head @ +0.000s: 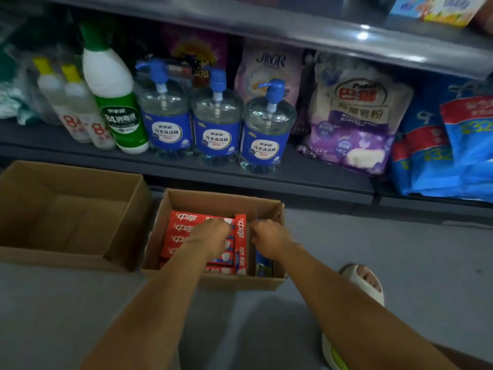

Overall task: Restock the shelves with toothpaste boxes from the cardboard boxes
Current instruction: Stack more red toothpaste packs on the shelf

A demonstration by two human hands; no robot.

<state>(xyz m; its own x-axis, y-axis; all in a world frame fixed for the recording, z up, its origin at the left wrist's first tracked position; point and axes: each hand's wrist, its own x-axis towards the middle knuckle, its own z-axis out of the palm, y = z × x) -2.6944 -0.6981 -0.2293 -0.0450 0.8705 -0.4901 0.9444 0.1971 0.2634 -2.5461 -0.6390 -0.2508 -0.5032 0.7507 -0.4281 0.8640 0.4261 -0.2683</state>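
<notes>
- Two cardboard boxes sit on the grey floor (400, 263) in front of the bottom shelf (186, 172); the left cardboard box (66, 209) shows only its bare brown bottom, and the right cardboard box (218, 204) holds the toothpaste.
- Inside the right box, red toothpaste boxes (184, 231) lie flat in a stack on its left side, while one red toothpaste box (241, 244) stands on edge just right of the stack.
- A blue toothpaste box (262, 264) lies low against the right wall of the same carton, partly hidden.
- The left hand (213, 236) reaches into the carton and rests on top of the flat red stack, fingers curled down towards the upright box; whether they actually pinch a box cannot be told, since the fingertips are hidden.
- The right hand (268, 236) is also in the carton, just right of the upright red box, fingers bent; it seems to touch that box's side, but its grip is not clear either.
- The two hands are near each other, with the upright box between them.
- On the bottom shelf stand three clear pump bottles (217, 124) with blue labels, a white and green bottle (114, 97), two small yellow-capped bottles (72, 102), a purple powder bag (354, 124) and blue bags (448, 145).
- A foot in a pale sandal (365, 284) stands on the floor right of the carton.
</notes>
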